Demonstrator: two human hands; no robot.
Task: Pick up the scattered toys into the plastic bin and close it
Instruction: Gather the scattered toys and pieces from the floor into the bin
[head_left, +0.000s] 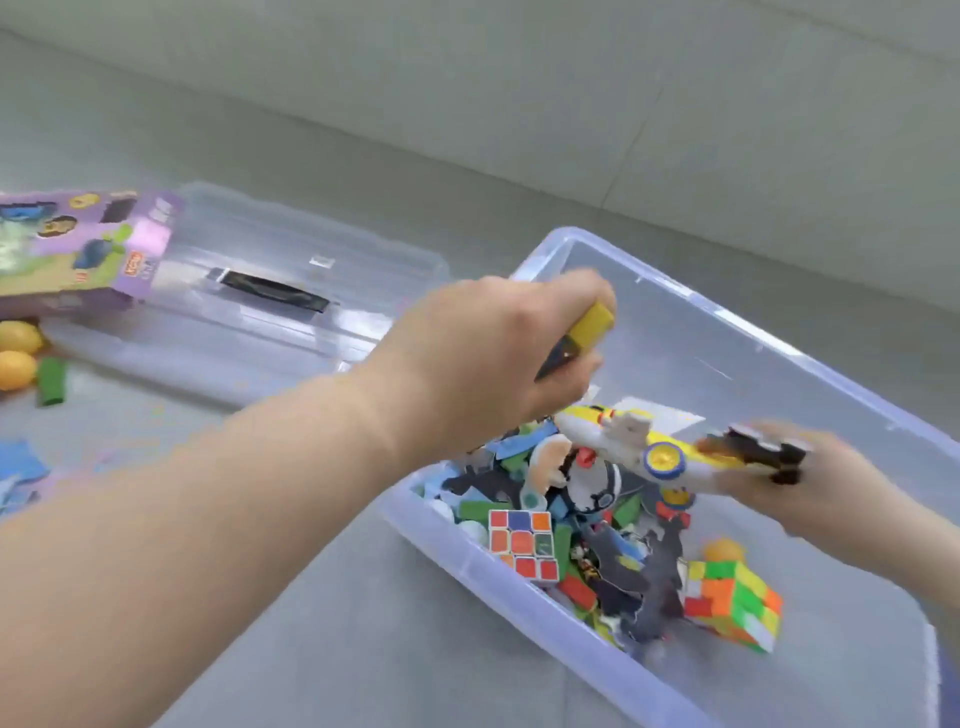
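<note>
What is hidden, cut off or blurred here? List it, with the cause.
Head view: yellow block, mostly covered by the left hand's fingers.
Head view: toy plane's tail and the right hand gripping it, motion-blurred.
Head view: purple box, cut by the left edge.
Head view: bin, cut by the right edge.

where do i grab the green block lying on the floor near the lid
Pinch the green block across its two long sides, coming straight down from above. It lies flat on the floor, so only the top and sides are free. Probably stay toward its near end: a yellow ball crowds the far left corner.
</note>
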